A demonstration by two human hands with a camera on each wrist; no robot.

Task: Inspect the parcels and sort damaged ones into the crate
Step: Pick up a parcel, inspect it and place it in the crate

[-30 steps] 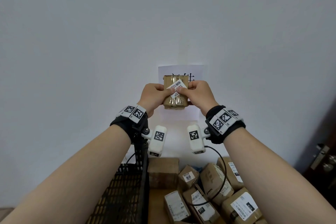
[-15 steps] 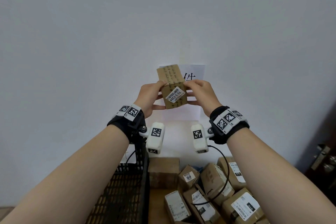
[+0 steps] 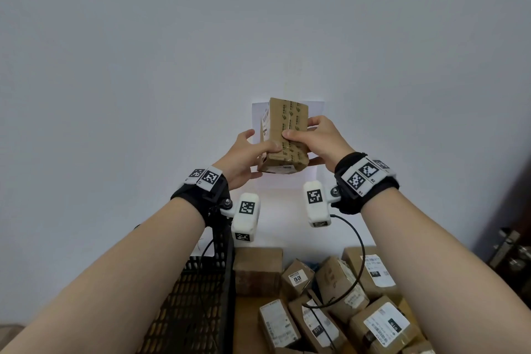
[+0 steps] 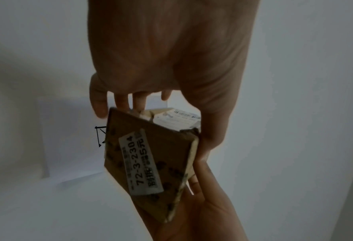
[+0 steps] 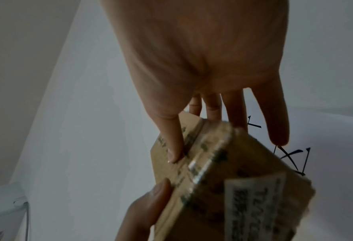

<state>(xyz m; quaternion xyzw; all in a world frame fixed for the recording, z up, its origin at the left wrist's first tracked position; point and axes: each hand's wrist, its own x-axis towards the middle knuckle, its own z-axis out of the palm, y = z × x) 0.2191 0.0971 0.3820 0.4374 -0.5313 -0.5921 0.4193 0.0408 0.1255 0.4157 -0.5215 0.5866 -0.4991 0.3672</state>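
A small brown cardboard parcel [image 3: 284,135] wrapped in printed tape is held up in front of the wall, tilted. My left hand [image 3: 250,152] grips its lower left side, thumb on the near face. My right hand [image 3: 316,138] grips its right side, thumb across the taped face. In the left wrist view the parcel [image 4: 150,159] shows a white sticker with numbers and a crumpled corner. The right wrist view has the parcel [image 5: 223,187] close up, blurred. The black mesh crate [image 3: 195,302] stands low on the left.
Several more brown parcels [image 3: 339,296] with white labels lie heaped on a wooden surface at the lower right. A white sheet [image 3: 316,112] with black characters is stuck on the wall behind the held parcel. A dark door with a handle [image 3: 508,250] is at the far right.
The parcel has been turned between both hands: its stickered face swung away downward and the taped face now points at me. Both hands shifted their grip on it.
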